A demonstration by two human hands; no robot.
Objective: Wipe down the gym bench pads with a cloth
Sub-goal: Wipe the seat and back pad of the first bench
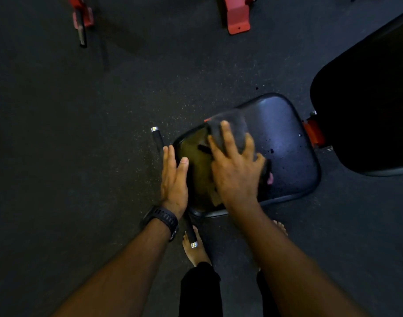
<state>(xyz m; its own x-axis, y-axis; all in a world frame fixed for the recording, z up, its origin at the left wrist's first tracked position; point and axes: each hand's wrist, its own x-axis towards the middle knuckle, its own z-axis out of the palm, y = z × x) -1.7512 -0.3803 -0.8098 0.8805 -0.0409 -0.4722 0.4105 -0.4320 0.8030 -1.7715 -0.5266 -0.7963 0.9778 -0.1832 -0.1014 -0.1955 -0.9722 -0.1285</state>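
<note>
Gym floor; right hand flat on cloth atop seat pad, left hand flat against its edge.

Black wristwatch, black trousers, bare feet

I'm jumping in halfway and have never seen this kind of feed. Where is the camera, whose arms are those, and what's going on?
There is no machine here: one camera sits on a person's head and looks down, so both arms are that person's own. The right hand lies with spread fingers on a dark grey cloth, pressing it onto the small black seat pad of a gym bench. The left hand, a black watch on its wrist, rests flat at the pad's left edge. Droplets show on the pad's right half. The bigger black shape at right is the back pad. A black bar with silver caps runs under the seat, near the person's bare feet.
</note>
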